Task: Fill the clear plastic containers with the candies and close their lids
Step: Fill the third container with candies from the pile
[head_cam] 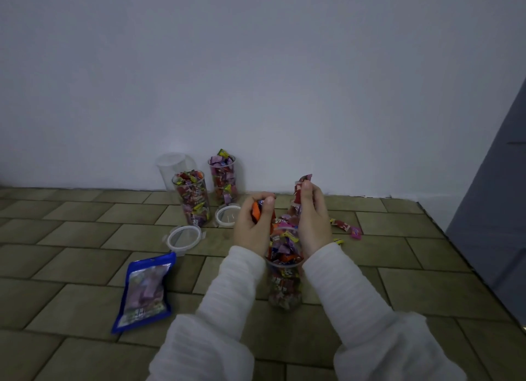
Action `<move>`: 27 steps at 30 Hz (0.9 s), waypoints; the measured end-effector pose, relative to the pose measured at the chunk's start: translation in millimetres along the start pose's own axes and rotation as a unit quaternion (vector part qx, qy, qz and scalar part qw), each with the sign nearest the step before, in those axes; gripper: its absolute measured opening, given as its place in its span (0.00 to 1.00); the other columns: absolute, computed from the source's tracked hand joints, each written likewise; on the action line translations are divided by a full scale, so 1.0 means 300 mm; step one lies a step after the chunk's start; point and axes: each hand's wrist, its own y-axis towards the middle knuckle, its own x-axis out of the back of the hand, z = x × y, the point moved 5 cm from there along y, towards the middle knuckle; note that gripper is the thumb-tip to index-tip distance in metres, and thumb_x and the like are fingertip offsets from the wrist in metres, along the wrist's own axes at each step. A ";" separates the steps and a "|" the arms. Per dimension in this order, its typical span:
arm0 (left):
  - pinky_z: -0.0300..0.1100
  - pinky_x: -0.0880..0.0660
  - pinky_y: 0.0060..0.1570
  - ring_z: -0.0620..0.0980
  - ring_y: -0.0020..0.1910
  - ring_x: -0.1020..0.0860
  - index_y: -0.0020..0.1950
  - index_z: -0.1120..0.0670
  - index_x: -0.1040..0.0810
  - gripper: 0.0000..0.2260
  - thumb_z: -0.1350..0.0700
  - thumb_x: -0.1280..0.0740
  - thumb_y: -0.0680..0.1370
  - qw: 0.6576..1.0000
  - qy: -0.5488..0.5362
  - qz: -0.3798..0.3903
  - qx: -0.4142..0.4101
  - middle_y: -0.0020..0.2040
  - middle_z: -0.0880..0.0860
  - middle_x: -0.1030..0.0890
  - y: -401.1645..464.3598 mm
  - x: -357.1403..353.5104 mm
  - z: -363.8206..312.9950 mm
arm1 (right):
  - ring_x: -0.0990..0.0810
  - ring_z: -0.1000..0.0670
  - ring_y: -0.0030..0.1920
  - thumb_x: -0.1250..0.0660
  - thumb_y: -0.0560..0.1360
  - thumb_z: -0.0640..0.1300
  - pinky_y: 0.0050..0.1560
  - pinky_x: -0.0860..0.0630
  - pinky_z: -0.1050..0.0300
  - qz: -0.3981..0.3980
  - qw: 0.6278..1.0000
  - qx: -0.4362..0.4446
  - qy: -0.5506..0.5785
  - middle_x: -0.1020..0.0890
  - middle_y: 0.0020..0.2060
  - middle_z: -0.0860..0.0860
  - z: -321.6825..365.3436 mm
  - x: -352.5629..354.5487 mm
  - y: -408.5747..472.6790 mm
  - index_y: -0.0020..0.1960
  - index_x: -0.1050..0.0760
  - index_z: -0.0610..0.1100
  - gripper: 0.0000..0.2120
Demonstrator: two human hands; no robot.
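Note:
A tall clear container (284,286) stands on the tiled floor between my wrists, heaped with wrapped candies above its rim. My left hand (253,224) hovers just left of its top and grips orange and blue wrapped candies. My right hand (313,218) is just right of it, pinching red wrapped candies raised above the pile. Two more filled, lidless containers stand near the wall: one (192,198) in front, one (225,178) behind. An empty clear container (173,167) stands behind them. Two round lids (183,237) (226,215) lie flat on the floor.
A blue candy bag (145,291) lies flat on the floor at the left. A few loose candies (345,228) lie right of my right hand. A white wall runs behind, and a grey panel (495,210) stands at the right.

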 end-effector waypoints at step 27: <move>0.39 0.23 0.43 0.51 0.43 0.20 0.42 0.58 0.25 0.13 0.55 0.26 0.64 0.988 -0.094 0.115 -0.042 0.41 0.55 0.21 -0.028 -0.004 0.020 | 0.21 0.45 0.48 0.44 0.79 0.60 0.51 0.23 0.47 -0.012 0.998 -0.045 0.034 0.21 0.43 0.53 -0.035 0.018 -0.020 0.44 0.26 0.63 0.10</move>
